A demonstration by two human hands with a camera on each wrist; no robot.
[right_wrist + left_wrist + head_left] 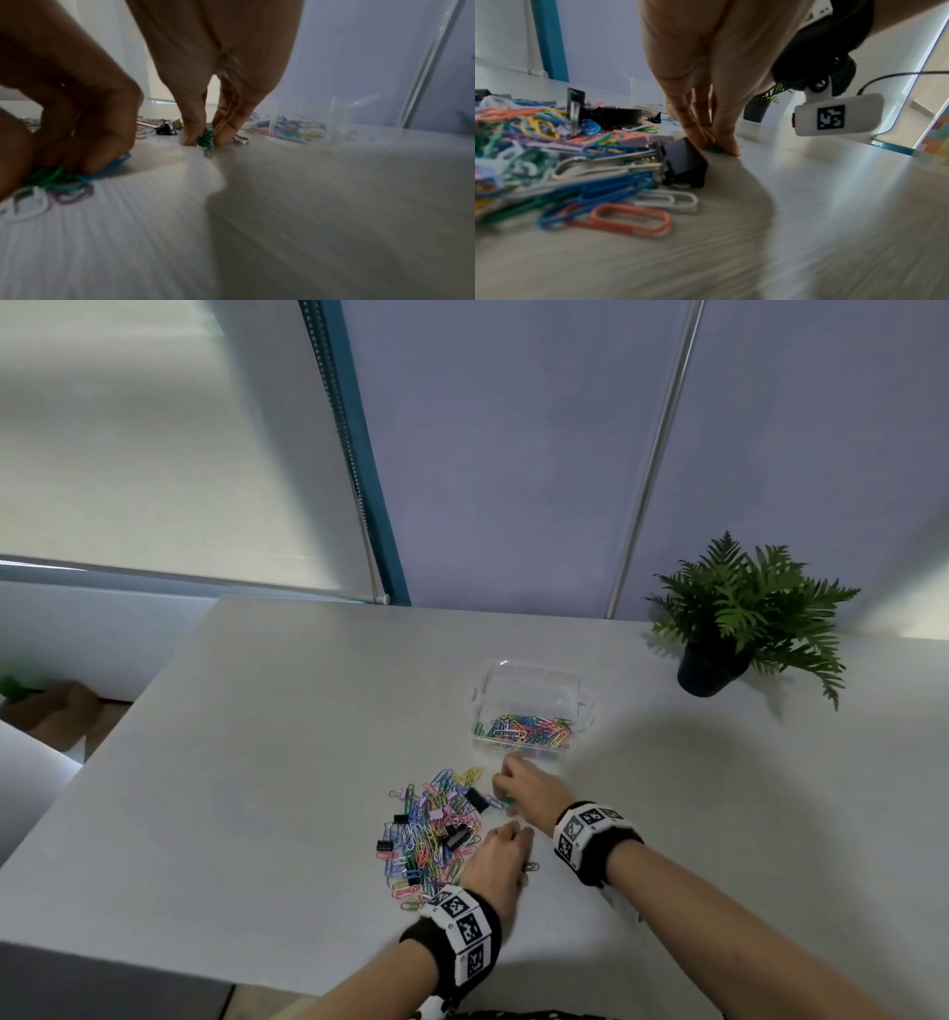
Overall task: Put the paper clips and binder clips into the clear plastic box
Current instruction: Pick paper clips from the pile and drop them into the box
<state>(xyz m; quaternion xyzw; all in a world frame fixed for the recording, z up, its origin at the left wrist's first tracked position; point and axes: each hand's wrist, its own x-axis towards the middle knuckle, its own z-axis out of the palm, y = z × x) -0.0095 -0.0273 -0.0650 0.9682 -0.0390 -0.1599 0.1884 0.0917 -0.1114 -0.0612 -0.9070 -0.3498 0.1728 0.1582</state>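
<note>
A pile of coloured paper clips and black binder clips (436,832) lies on the white table (257,762), close on the left in the left wrist view (577,162). Behind it stands the clear plastic box (529,706), open, with several paper clips inside (290,126). My right hand (506,794) is between pile and box, fingertips on the table, pinching a small green clip (205,139) (714,149). My left hand (516,834) is at the pile's right edge, fingers curled round several paper clips (54,182) against the table.
One loose paper clip (531,867) lies just right of my left hand. A potted fern (711,667) stands at the back right of the table. The table's left edge drops off near a window blind. A partition wall runs behind the table.
</note>
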